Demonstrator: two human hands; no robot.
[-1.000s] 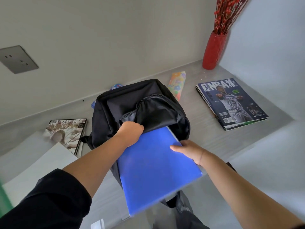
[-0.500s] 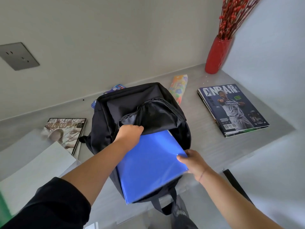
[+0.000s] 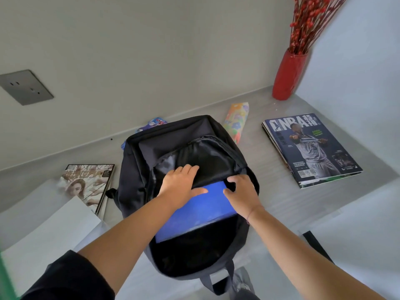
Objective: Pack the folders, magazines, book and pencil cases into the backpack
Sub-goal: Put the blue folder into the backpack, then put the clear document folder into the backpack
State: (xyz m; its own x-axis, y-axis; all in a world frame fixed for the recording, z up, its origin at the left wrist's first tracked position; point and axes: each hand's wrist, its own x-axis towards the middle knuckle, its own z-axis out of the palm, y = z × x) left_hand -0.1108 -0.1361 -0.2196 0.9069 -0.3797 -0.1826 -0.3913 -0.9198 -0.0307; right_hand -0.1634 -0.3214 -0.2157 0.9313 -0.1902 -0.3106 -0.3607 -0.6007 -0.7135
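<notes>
I see the left hand (image 3: 180, 187) lying flat, fingers spread, across the lip of the black backpack (image 3: 173, 152), its thumb stretched onto the blue folder (image 3: 201, 211); it grips nothing that I can make out, only presses. The right hand (image 3: 242, 192) is opposite it, palm down on the folder's far corner, fingertips curled over the fabric at the opening (whether they pinch it I cannot tell). Between and below the two hands the folder sits mostly inside the bag's mouth, its near edge showing above the dark interior. Beyond the left hand's fingertips a blue printed pencil case (image 3: 154, 123) peeks out from behind the backpack; beyond the right hand, a floral pencil case (image 3: 237, 121) lies beside the bag. Well out past the right hand, a stack of magazines (image 3: 311, 150) rests on the grey table (image 3: 270, 191), and farther back a red vase (image 3: 289, 75) of red twigs stands in the corner. Out past the left forearm lie a book (image 3: 88, 184) with a figure on its cover and, partly overlapping it, a white folder (image 3: 47, 234). A wall socket (image 3: 26, 86) is high up on that side.
</notes>
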